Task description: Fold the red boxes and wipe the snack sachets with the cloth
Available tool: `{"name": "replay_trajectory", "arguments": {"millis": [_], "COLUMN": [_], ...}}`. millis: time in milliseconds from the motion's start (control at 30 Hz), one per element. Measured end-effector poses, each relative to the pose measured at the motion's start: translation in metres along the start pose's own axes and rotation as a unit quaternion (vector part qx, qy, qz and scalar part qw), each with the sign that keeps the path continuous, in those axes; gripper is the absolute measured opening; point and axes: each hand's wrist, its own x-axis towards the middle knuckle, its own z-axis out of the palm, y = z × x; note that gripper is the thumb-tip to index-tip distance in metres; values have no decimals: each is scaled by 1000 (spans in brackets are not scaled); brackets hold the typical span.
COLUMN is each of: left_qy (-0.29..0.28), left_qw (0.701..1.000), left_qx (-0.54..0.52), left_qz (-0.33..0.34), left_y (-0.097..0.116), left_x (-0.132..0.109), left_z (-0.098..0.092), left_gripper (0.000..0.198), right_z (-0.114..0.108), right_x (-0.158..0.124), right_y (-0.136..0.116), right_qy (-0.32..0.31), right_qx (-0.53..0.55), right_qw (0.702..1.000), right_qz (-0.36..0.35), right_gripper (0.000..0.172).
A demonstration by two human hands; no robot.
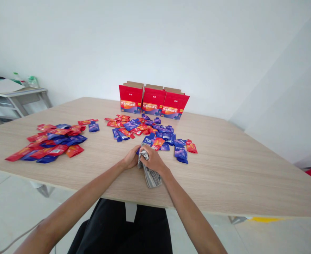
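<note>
My right hand [153,159] is closed round a grey striped cloth [152,177], whose lower end hangs down onto the table near its front edge. Beside it, my left hand [131,157] is curled against a packet, mostly hidden between the two hands. Just beyond my hands lies a loose pile of red and blue packets [164,133]. A blue packet [181,154] and a red packet [191,146] lie to the right of my hands.
Three red open-topped boxes [153,101] stand in a row at the back of the wooden table [232,169]. Another heap of red and blue packets [49,141] lies at the left. A grey side desk [18,92] stands beyond the table's left side.
</note>
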Motion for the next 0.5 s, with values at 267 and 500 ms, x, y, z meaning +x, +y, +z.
{"name": "replay_trajectory", "arguments": {"millis": [267,500], "left_qy": [-27,12], "left_qw": [999,1000], "left_qx": [38,-6], "left_qz": [17,2], "left_y": [3,6], "left_x": [-5,-4], "left_z": [6,4], "left_gripper": [22,26], "right_z": [2,5], "right_x": [3,1], "right_y": [-1,2], "right_qy": [140,2], "right_qx": [-24,1], "right_qw": [989,1000], "right_qz": [39,-13], "right_gripper": [15,19]}}
